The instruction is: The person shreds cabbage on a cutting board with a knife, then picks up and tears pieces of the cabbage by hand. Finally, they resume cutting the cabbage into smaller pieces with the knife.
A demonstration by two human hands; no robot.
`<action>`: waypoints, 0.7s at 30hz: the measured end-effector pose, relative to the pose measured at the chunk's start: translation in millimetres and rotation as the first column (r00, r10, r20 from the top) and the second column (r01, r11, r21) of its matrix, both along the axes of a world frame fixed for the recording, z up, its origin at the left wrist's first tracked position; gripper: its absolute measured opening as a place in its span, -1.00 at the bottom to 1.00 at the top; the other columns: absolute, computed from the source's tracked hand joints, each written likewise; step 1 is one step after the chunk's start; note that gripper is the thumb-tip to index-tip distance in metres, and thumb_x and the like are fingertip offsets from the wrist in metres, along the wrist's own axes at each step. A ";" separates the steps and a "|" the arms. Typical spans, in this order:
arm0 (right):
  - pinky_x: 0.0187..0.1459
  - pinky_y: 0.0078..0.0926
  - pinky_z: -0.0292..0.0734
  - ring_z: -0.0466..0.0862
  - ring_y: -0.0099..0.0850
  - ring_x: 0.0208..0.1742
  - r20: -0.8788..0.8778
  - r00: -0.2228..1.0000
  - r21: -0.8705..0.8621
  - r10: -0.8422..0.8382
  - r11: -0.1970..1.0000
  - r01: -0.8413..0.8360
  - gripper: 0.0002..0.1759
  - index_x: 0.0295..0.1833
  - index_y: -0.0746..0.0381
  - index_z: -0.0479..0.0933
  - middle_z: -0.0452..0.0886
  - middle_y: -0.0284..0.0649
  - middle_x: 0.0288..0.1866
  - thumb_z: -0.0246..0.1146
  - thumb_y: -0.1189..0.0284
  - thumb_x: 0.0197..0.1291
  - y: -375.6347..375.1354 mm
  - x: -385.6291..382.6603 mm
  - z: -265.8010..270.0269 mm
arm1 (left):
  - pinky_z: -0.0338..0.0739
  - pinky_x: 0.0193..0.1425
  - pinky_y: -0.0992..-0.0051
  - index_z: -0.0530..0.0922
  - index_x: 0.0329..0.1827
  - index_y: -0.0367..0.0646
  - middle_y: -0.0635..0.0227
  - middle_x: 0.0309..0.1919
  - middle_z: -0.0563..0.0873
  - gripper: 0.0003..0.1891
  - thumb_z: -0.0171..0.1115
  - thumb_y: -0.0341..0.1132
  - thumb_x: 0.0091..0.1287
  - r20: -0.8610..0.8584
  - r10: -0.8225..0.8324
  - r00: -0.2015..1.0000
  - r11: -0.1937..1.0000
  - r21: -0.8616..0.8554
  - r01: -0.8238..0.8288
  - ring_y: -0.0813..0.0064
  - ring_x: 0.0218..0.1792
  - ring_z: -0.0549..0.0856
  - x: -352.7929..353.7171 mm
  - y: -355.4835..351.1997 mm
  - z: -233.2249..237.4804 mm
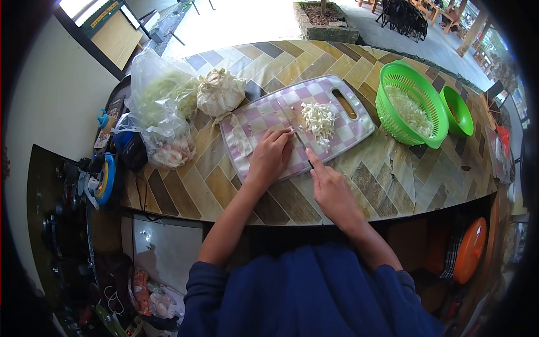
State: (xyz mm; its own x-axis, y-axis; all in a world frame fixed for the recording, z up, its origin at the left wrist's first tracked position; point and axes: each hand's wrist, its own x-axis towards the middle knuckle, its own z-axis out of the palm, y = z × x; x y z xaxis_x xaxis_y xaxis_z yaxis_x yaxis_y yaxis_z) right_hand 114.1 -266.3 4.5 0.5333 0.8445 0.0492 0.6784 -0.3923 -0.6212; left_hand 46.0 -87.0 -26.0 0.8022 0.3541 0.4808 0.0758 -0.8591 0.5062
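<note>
1. Currently, the left hand [272, 154] rests on the cutting board [351, 133], fingers bent and drawn together, tips beside the knife [299, 140]; whether they pinch anything cannot be told.
2. Right hand [331, 188]: closed around the knife's handle, index finger extended along it; blade points toward the board's far edge.
3. Cutting board: lies aslant at mid-surface [303, 205], between its near and far edges. Shredded pale vegetable [318, 121] lies right of the blade, toward the handle-slot end.
4. Green colander [393, 128]: stands toward the surface's right edge; contains pale shreds [410, 112].
5. Smaller green bowl [461, 126]: beside the colander, nearer the right edge; contains a small orange-red item, too small to identify.
6. Clear plastic bag [160, 90]: at the surface's left edge; pale green contents show through.
</note>
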 end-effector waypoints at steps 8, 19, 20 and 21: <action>-0.22 0.01 0.58 0.67 0.14 -0.26 0.038 0.999 -0.037 0.002 0.999 -0.001 -0.44 0.52 0.08 0.17 0.61 0.16 -0.26 -0.04 0.43 0.43 18.1 4.9 -7.8 | 0.53 0.15 0.29 0.63 -0.06 -0.30 0.14 -0.02 0.70 -0.80 0.19 -0.45 0.28 0.005 0.022 1.000 1.000 -0.008 -0.022 0.11 0.02 0.63 1.7 0.7 -1.6; -0.20 0.06 0.55 0.66 0.15 -0.25 -0.009 1.000 0.069 0.029 0.997 -0.029 -0.46 0.49 0.13 0.21 0.63 0.18 -0.30 -0.01 0.43 0.41 16.4 15.9 -2.6 | 0.55 0.13 0.28 0.64 -0.07 -0.28 0.17 -0.01 0.71 -0.80 0.20 -0.44 0.29 0.000 0.024 1.000 1.000 0.002 -0.024 0.13 0.04 0.65 -0.5 1.3 -2.8; -0.19 0.06 0.54 0.66 0.15 -0.25 -0.008 0.999 0.080 0.034 0.996 -0.033 -0.45 0.50 0.12 0.21 0.62 0.17 -0.30 -0.01 0.42 0.42 10.8 12.2 -3.4 | 0.55 0.13 0.28 0.64 -0.07 -0.28 0.17 -0.01 0.71 -0.80 0.19 -0.44 0.29 -0.003 0.023 1.000 1.000 0.000 -0.023 0.13 0.04 0.65 -0.9 1.1 -3.1; -0.20 0.06 0.54 0.66 0.15 -0.26 -0.005 0.999 0.067 0.032 0.997 -0.032 -0.45 0.50 0.11 0.20 0.62 0.16 -0.29 -0.01 0.42 0.42 6.1 8.7 -3.6 | 0.55 0.13 0.28 0.64 -0.07 -0.28 0.17 -0.01 0.71 -0.80 0.19 -0.44 0.29 -0.007 0.021 1.000 1.000 -0.002 -0.021 0.13 0.04 0.65 -1.5 0.4 -1.1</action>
State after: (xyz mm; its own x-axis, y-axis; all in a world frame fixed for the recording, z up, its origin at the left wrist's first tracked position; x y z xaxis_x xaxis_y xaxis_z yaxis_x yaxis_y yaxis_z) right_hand 122.8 -260.2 0.9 0.5066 0.8560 0.1030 0.6862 -0.3280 -0.6493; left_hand 44.5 -86.6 -27.0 0.7976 0.3718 0.4750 0.0973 -0.8564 0.5070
